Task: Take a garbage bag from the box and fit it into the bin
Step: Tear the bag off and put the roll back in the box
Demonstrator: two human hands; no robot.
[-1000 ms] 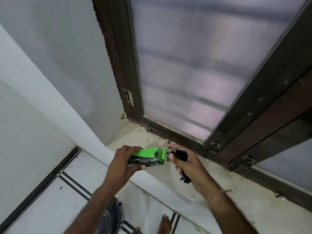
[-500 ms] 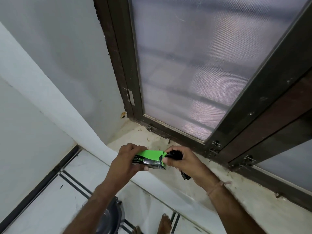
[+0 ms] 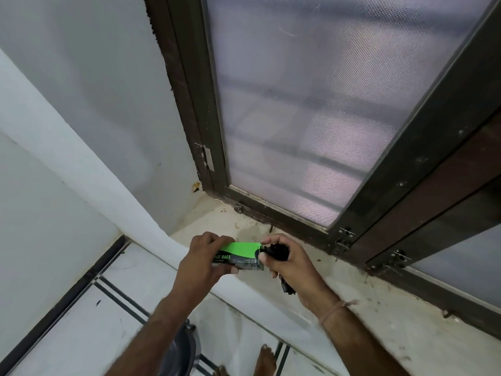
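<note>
A small green and black garbage bag box [image 3: 241, 255] is held level above the window sill's front edge, gripped at its left end by my left hand [image 3: 202, 263]. My right hand [image 3: 288, 263] is closed around a crumpled black garbage bag [image 3: 276, 252] right at the box's right end, thumb pressed on the end flap. A tail of the bag [image 3: 288, 287] hangs out under the palm. A steel bin [image 3: 181, 354] shows partly on the floor below, mostly hidden by my left forearm.
A dusty stone window sill [image 3: 379, 321] runs to the right, with a dark wooden window frame [image 3: 352, 240] and mesh pane behind it. White walls close in on the left. A bare foot [image 3: 264, 362] stands on the tiled floor [image 3: 81, 321].
The green end flap that stood open a second ago is now folded down. My right hand with the bag has moved up against the box's right end.
</note>
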